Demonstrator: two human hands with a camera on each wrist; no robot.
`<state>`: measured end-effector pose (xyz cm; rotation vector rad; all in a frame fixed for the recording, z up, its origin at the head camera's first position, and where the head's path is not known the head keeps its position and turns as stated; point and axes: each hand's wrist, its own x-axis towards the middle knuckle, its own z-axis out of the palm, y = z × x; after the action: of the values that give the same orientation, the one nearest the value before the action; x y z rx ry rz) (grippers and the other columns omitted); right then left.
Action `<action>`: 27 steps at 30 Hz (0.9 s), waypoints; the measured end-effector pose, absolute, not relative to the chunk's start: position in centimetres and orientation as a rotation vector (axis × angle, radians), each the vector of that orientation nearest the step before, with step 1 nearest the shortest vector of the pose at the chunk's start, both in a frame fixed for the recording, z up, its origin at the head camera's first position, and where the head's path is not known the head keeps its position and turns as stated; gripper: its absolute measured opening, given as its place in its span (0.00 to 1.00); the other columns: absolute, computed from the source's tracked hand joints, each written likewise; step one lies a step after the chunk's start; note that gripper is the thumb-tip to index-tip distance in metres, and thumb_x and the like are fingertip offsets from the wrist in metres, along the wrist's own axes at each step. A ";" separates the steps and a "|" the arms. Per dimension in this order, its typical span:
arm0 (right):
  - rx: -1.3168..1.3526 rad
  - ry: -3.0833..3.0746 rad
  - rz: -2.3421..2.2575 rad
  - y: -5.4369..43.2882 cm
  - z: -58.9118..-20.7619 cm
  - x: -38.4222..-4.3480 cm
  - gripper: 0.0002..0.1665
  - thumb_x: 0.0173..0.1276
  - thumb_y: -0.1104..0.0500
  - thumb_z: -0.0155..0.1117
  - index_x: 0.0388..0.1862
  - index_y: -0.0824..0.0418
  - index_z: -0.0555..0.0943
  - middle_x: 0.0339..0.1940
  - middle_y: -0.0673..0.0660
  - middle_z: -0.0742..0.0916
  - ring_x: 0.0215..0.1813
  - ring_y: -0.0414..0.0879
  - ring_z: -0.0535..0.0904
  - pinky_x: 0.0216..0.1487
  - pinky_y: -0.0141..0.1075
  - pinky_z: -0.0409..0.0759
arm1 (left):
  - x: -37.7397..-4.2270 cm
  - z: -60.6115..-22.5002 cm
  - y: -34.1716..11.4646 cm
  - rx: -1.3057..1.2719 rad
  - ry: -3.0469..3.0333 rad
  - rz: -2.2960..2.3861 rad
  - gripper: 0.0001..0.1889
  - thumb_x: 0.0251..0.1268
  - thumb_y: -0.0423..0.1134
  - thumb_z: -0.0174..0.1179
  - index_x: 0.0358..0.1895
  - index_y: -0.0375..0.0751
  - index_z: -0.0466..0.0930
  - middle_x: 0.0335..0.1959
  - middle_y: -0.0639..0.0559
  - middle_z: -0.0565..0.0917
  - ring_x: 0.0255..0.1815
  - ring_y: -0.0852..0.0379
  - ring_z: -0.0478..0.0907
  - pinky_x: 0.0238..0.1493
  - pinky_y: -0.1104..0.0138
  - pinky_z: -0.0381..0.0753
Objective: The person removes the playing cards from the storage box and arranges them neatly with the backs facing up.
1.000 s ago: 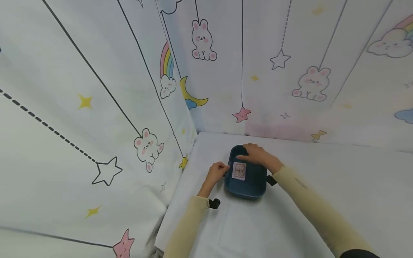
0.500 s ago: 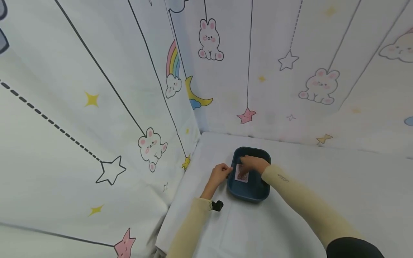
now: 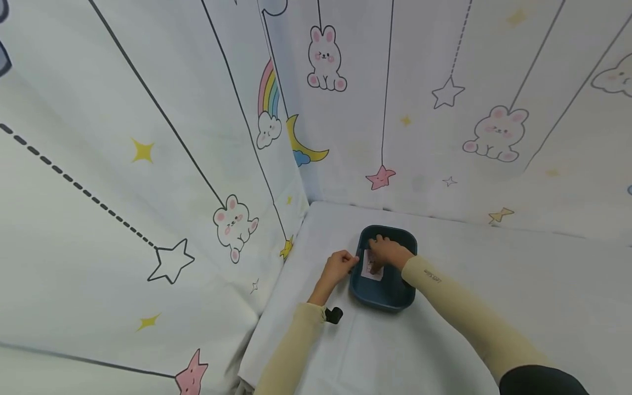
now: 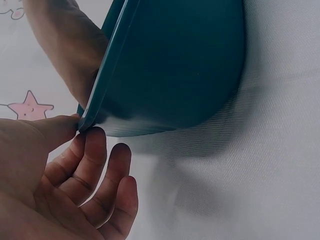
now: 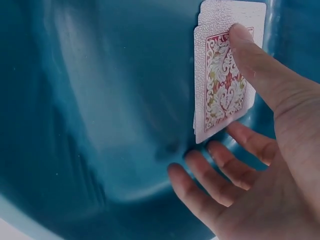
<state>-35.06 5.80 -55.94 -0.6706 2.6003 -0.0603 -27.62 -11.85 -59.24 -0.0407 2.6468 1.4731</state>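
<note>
A dark blue plastic basin (image 3: 382,293) stands on the white-covered table. In it lies a small stack of playing cards (image 5: 225,85), backs up, with a red and white scroll pattern; the top card is slightly offset from those beneath. My left hand (image 4: 75,175) pinches the basin's rim between thumb and forefinger, the other fingers loosely bent outside the wall. Inside the basin my right hand (image 3: 389,253) spans the cards: its thumb (image 5: 241,34) lies on the top card and the forefinger meets the near edge. The remaining fingers are spread beside the stack, and part of it is covered.
The white tabletop (image 3: 484,307) extends to the right and front of the basin. Behind and to the left hang white cloth walls (image 3: 415,137) printed with bunnies, stars and rainbows. A black wrist mount (image 3: 333,315) sits by the left sleeve.
My right hand has gone from the basin's far rim down onto the playing cards inside. The left hand stays at the rim. The head view has shifted slightly.
</note>
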 end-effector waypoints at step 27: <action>-0.692 2.566 -0.648 8.5 -55.5 -35.2 0.19 0.72 0.71 0.54 0.60 0.71 0.72 0.53 0.67 0.83 0.44 0.50 0.79 0.48 0.44 0.81 | -27.5 -58.9 -11.7 -0.035 2.651 1.420 0.14 0.72 0.46 0.62 0.36 0.38 0.82 0.30 0.48 0.85 0.26 0.59 0.81 0.28 0.70 0.75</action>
<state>-35.18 8.49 -55.49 -0.6921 2.5657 -0.6481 -27.50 -11.67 -58.90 -0.0346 2.6509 1.4195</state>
